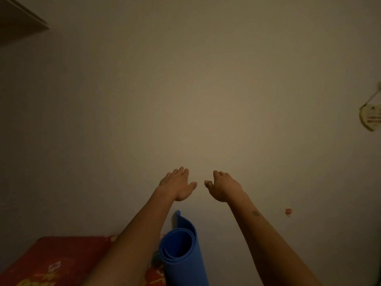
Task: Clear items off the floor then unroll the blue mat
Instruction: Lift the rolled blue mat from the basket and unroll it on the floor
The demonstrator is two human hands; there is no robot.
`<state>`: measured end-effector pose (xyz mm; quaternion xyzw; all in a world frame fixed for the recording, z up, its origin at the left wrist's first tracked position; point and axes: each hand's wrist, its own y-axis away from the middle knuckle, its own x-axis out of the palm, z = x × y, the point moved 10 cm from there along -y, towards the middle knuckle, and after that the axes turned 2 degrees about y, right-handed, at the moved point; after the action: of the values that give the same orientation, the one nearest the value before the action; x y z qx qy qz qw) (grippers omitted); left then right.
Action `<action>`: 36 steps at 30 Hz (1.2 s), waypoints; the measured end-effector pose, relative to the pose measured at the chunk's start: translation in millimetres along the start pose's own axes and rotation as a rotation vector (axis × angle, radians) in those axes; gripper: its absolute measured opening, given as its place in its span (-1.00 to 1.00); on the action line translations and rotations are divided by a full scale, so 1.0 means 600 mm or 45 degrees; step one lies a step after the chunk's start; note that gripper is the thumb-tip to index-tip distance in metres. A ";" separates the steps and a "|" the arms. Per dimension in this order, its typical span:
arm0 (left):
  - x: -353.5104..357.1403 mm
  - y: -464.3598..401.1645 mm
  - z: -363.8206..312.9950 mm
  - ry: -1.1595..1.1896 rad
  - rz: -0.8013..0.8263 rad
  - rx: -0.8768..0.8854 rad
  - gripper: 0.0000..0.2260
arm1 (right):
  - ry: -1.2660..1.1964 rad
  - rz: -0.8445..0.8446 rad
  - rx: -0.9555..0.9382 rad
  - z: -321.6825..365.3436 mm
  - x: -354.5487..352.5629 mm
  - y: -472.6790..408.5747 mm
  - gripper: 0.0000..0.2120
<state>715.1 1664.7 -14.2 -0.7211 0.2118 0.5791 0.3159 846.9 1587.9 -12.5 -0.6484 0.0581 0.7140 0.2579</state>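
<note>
Faced a bare beige wall [206, 89]; red patterned cloth surface [61, 259] at 7 o'clock; rolled blue foam mat [181, 252] at 6 o'clock, standing on end, untouched. Left hand [177, 185] and right hand [223, 187] raised apart, loose, empty. Probably between steps; next, lower and grasp mat.

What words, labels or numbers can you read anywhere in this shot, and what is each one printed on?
Nothing here can be read for certain.
Red patterned cloth: white and yellow markings, too blurred and cut off by the frame edge to read.
Pale hanging wall ornament: faint reddish lines, too small to read.
Rolled blue foam mat: no print visible.
</note>
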 end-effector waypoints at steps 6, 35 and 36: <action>0.030 -0.077 0.014 -0.017 -0.010 -0.075 -0.32 | -0.006 -0.009 -0.034 -0.036 0.025 -0.076 -0.42; 0.256 -0.417 0.166 -0.010 0.068 -0.538 -0.32 | -0.135 0.233 -0.426 -0.078 0.322 -0.513 -0.38; 0.269 -0.421 0.174 -0.008 0.065 -0.569 -0.32 | -0.141 0.250 -0.455 -0.075 0.340 -0.526 -0.38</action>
<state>850.3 1927.3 -130.9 -0.7658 0.0955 0.6217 0.1341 1022.0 1900.2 -135.2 -0.6349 -0.0209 0.7691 0.0706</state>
